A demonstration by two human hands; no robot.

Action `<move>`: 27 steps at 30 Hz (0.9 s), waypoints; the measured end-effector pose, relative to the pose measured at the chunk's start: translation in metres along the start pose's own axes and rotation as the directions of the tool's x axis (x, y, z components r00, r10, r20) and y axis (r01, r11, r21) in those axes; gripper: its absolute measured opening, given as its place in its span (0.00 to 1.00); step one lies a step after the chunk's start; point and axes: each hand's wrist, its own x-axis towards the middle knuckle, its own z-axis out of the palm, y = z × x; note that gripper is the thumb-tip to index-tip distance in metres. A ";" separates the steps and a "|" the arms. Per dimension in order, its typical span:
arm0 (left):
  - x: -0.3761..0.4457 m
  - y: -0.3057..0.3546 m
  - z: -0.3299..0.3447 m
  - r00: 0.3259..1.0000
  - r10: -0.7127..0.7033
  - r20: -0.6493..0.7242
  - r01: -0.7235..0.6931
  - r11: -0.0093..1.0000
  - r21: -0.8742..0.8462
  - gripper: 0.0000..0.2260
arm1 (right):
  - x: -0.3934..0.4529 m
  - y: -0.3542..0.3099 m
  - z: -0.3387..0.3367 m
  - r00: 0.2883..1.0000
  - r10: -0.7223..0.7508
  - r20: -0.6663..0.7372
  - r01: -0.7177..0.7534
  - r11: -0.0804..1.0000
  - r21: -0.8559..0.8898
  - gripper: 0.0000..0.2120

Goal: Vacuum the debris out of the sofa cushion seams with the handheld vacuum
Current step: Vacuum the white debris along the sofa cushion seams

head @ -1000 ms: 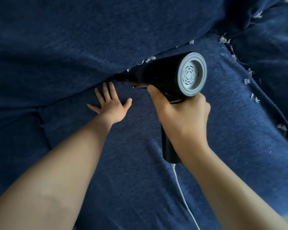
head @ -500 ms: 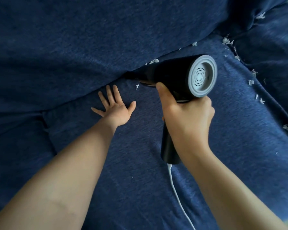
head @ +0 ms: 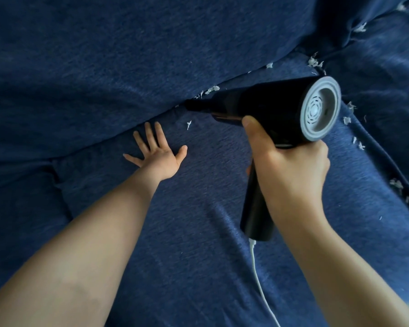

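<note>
1. Nearest the camera, two bare forearms reach forward from the bottom corners over a dark blue seat cushion (head: 187, 244), whose fabric shows shallow creases.
2. A white cord (head: 257, 277) runs from the bottom edge up to the butt of the vacuum's handle, lying across the cushion between the arms.
3. The right hand (head: 286, 168) is wrapped round the black handle of the handheld vacuum (head: 265, 107), fingers curled behind it and the thumb stretched up along the body.
4. The vacuum's body points left and away; its grey round vented end cap (head: 319, 109) faces the camera on the right.
5. The left hand (head: 158, 154) lies flat, palm down, on the seat cushion to the left of the vacuum, fingers straight and spread, holding nothing. Its fingertips lie near the seam.
6. A single white scrap (head: 189, 125) lies on the cushion between the left hand and the vacuum's nozzle.
7. The narrow black nozzle (head: 194, 106) is pushed into the seam (head: 151, 119) where the seat cushion meets the back cushion (head: 128, 55).
8. More white scraps of debris (head: 210, 89) sit in that seam just beyond the nozzle, on its right.
9. Farther right, debris also lines a second seam (head: 354, 142) running down the right side, with clumps near the top corner (head: 314, 62) and at the right edge (head: 397, 184).
</note>
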 end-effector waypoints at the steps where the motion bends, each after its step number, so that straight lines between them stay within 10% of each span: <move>1: 0.000 0.000 0.000 1.000 0.001 -0.002 -0.001 1.000 0.001 0.42 | 0.002 -0.001 0.004 1.000 0.024 0.003 -0.024 1.000 0.011 0.18; 27: 0.003 0.001 0.005 1.000 -0.018 -0.017 0.018 1.000 0.021 0.42 | 0.015 0.009 0.002 0.968 0.215 0.126 -0.232 0.963 0.139 0.21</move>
